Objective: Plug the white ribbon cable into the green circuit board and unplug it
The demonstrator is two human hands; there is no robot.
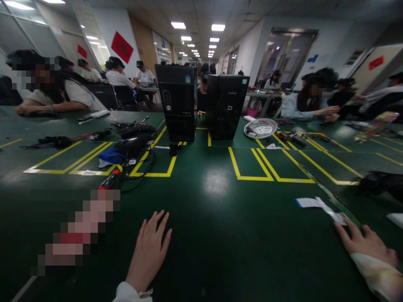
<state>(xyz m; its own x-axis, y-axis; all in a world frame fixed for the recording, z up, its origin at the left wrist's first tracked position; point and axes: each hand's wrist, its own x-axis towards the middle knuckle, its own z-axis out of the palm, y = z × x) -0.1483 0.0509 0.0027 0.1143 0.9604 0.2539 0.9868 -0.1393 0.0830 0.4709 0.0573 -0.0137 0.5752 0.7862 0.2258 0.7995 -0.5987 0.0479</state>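
My left hand (pixel 150 251) lies flat on the dark green table (pixel 220 235), fingers stretched forward, holding nothing. My right hand (pixel 365 241) rests at the right edge of view with fingers extended, its fingertips touching a long thin strip (pixel 333 198) and a white slip of paper (pixel 319 205) lying on the table. Two black computer towers (pixel 179 102) (pixel 227 105) stand upright at the far middle of the table.
Yellow tape outlines (pixel 252 167) mark the table. Cables, a black device and a red-handled tool (pixel 110 180) lie at left. A white round basket (pixel 260 128) sits beyond the towers. A dark object (pixel 382 184) lies at right. Several people sit at tables around.
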